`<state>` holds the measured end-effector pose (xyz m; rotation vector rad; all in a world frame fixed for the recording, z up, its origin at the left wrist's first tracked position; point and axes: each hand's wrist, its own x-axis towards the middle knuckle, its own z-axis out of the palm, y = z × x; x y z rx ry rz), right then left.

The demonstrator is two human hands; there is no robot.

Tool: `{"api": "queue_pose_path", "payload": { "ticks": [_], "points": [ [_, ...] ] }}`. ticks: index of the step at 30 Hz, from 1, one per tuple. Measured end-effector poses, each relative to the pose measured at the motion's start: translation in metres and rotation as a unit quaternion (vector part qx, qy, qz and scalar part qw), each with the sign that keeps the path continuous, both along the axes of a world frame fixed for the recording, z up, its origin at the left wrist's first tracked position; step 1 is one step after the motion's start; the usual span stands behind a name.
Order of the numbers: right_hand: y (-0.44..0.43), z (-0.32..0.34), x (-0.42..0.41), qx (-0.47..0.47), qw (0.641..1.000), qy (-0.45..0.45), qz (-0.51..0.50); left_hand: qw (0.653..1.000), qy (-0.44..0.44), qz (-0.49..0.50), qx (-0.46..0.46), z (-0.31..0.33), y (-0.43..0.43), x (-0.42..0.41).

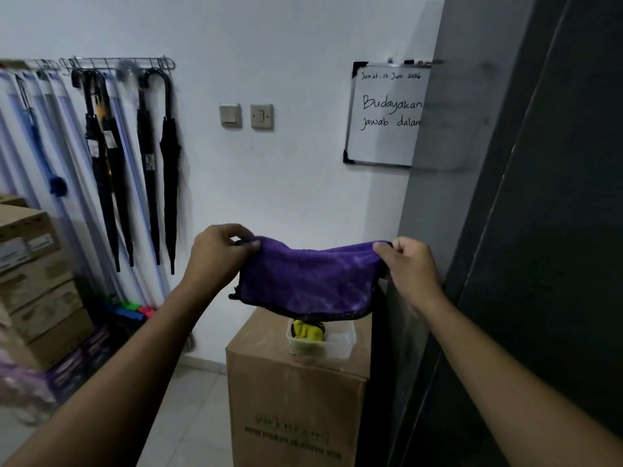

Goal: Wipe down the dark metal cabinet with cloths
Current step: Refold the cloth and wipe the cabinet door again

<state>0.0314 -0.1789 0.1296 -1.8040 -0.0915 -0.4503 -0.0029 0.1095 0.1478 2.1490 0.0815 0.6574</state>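
Both hands — left hand and right hand — pinch the purple cloth's top corners in their fingers, stretched above the cardboard box, beside the dark cabinet — best folded into a flat pad before wiping.

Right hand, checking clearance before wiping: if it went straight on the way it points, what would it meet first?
Only the purple cloth the right hand pinches; beyond it probably the white wall, depth unclear.
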Motion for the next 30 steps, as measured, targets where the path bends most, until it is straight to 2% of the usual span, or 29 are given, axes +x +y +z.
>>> {"api": "queue_pose_path", "payload": {
  "ticks": [2,6,8,10,12,14,17,20,22,24,27,30],
  "points": [
    [0.0,-0.002,0.004,0.066,0.997,0.03,0.038,1.0,-0.021,0.006,0.011,0.001,0.0,0.0],
    [0.0,-0.007,0.009,0.08,0.989,0.061,0.107,0.976,0.048,0.081,0.195,0.002,-0.006,-0.001],
    [0.0,-0.009,0.009,0.096,0.984,0.072,0.13,0.972,0.062,0.087,0.209,0.002,-0.008,0.001],
    [-0.002,-0.009,0.008,0.101,0.978,0.082,0.161,0.986,0.034,0.063,0.154,0.001,-0.01,0.004],
    [-0.002,-0.008,0.006,0.103,0.974,0.081,0.184,1.0,0.018,0.007,0.014,0.0,-0.013,0.008],
    [-0.003,-0.008,0.006,0.109,0.974,0.083,0.183,0.996,0.01,-0.012,-0.09,-0.003,-0.014,0.014],
    [-0.002,-0.015,0.014,0.086,0.989,0.086,0.091,0.996,0.002,0.015,-0.087,-0.007,-0.015,0.022],
    [0.002,-0.024,0.019,-0.035,0.996,0.071,-0.044,0.995,0.042,0.025,-0.091,-0.015,-0.019,0.032],
    [0.006,-0.025,0.015,-0.102,0.99,0.036,-0.091,0.991,0.081,0.024,-0.104,-0.021,-0.027,0.035],
    [0.013,-0.025,0.01,-0.143,0.984,0.015,-0.101,0.988,0.105,0.025,-0.106,-0.027,-0.036,0.038],
    [0.027,-0.026,0.005,-0.184,0.98,0.018,-0.079,0.976,0.132,0.011,-0.172,-0.031,-0.051,0.04],
    [0.042,-0.027,0.005,-0.181,0.982,0.027,-0.048,0.962,0.157,-0.036,-0.223,-0.033,-0.068,0.042]
  ]
}}
